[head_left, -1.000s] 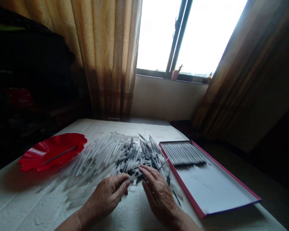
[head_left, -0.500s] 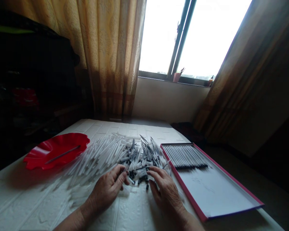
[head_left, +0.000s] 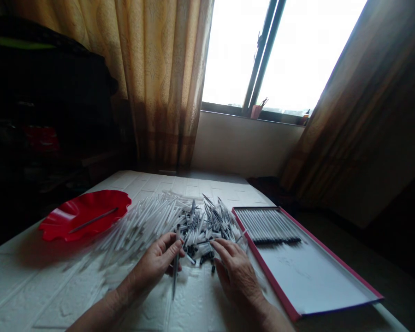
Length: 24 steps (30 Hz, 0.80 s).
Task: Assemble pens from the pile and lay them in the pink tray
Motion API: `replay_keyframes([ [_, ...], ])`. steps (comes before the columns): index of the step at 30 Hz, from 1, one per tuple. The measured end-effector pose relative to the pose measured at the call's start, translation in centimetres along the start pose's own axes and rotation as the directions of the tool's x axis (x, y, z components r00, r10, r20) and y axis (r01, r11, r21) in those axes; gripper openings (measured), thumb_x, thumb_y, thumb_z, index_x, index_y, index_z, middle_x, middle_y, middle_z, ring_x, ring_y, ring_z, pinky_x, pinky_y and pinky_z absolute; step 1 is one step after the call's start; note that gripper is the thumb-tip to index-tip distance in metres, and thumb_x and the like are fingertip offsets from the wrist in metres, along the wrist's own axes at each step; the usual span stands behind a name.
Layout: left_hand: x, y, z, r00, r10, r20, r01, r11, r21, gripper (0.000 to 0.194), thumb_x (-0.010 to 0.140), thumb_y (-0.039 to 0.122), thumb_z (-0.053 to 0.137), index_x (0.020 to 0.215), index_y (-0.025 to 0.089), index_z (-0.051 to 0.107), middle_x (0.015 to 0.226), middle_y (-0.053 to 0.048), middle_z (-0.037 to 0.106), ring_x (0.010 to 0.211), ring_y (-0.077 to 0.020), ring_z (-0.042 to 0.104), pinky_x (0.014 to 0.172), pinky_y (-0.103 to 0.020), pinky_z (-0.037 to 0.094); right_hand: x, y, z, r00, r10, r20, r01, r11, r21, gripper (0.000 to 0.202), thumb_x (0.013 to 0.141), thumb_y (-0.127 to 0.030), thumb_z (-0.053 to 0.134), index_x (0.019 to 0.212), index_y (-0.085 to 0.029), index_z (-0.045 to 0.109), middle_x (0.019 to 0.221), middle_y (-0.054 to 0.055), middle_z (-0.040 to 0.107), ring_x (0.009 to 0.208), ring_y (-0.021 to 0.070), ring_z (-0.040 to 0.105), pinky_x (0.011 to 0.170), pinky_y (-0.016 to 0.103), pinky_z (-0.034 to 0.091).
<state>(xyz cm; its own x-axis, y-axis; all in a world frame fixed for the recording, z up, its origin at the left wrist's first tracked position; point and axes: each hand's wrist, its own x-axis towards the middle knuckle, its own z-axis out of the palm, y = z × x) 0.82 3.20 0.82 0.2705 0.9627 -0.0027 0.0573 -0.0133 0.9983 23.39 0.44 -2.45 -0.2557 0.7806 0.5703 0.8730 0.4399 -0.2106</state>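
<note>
Between the thumb and fingers of my left hand [head_left: 161,253] is a slim pen refill [head_left: 174,279], dark at its upper end, its pointed end slanting down toward me. My right hand [head_left: 233,265] rests at the near edge of the loose parts, thumb and fingers apart, fingertips by small black plugs [head_left: 207,257]. Behind both hands spreads a heap of clear pen barrels [head_left: 145,219]. Dark-tipped refills [head_left: 216,216] lie on its right side, mixed with small clear and black pieces.
At the left a red wavy-edged dish [head_left: 57,223] holds one thin pen-like stick [head_left: 93,220]. A shallow pink-rimmed box [head_left: 269,276] stands at the right, with a row of assembled pens [head_left: 268,223] at its far end. The white table [head_left: 72,295] lies beneath everything.
The refill now stands out clearly in my left hand, pointing down toward me; earlier it was not visible there. My right hand has barely moved. The whole view has shifted slightly.
</note>
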Motion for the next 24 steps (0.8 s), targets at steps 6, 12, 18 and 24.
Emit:
replay_keyframes([
  [6,-0.1,0.2,0.7,0.996,-0.044,0.083,0.045,0.999,-0.012,0.061,0.065,0.076,0.065,0.084,0.019,0.054,0.063,0.004,0.061,0.043,-0.0091,0.057,0.04,-0.017,0.037,0.7,-0.7,0.3,0.987,-0.087,0.135,0.098,0.992,-0.078,0.039,0.086,-0.008,0.053,0.118,-0.026,0.065,0.124,0.003,0.068,0.116,0.0295,0.056,0.092,0.042,0.043],
  [12,-0.3,0.3,1.0,0.987,-0.065,0.148,0.059,0.997,0.045,0.071,0.059,0.084,0.061,0.083,0.018,0.053,0.061,0.004,0.061,0.043,-0.0083,0.055,0.039,-0.016,0.035,0.9,-0.7,0.3,0.987,-0.088,0.136,0.109,0.982,-0.155,0.023,0.082,-0.01,0.065,0.1,-0.023,0.07,0.101,0.005,0.074,0.089,0.0246,0.065,0.076,0.033,0.048],
  [18,-0.8,0.4,1.5,0.974,-0.049,0.222,0.024,0.993,0.116,0.07,0.064,0.085,0.054,0.082,0.017,0.054,0.061,0.004,0.057,0.045,-0.0083,0.051,0.043,-0.019,0.04,0.7,-0.4,0.3,0.991,-0.075,0.111,0.097,0.973,-0.208,0.042,0.079,0.001,0.055,0.116,-0.017,0.065,0.09,0.01,0.07,0.076,0.0231,0.066,0.065,0.03,0.051],
  [24,-1.2,0.1,1.6,0.96,-0.036,0.277,-0.027,0.975,0.219,0.063,0.076,0.075,0.051,0.087,0.014,0.06,0.059,0.005,0.05,0.046,-0.0091,0.046,0.042,-0.019,0.039,0.6,-0.3,-1.1,0.978,0.207,-0.014,-0.188,0.912,0.363,0.022,0.086,-0.015,0.05,0.102,-0.019,0.064,0.091,0.008,0.065,0.079,0.0203,0.065,0.069,0.029,0.051],
])
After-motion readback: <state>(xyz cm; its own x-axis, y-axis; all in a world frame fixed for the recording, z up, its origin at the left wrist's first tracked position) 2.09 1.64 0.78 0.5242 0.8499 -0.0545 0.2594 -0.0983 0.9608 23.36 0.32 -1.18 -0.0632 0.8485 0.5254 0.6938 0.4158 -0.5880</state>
